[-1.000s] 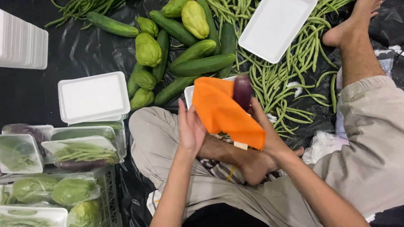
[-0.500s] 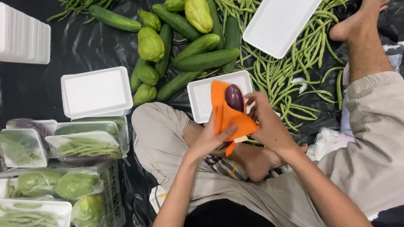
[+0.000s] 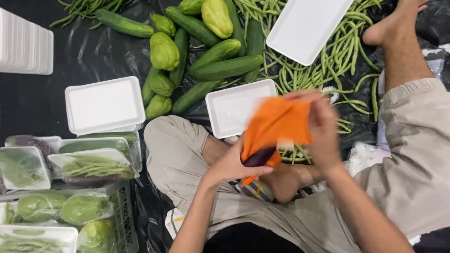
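Both hands mid-lap: left hand (image 3: 232, 165) grips dark purple eggplant (image 3: 258, 157), right hand (image 3: 322, 129) pinches orange cloth (image 3: 275, 124) w/ white foam tray (image 3: 234, 108) just beyond.

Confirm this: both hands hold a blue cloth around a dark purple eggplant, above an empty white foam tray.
Not quite: the cloth is orange, not blue, as the head view shows. The left hand and right hand hold it around the dark purple eggplant, over the empty white foam tray.
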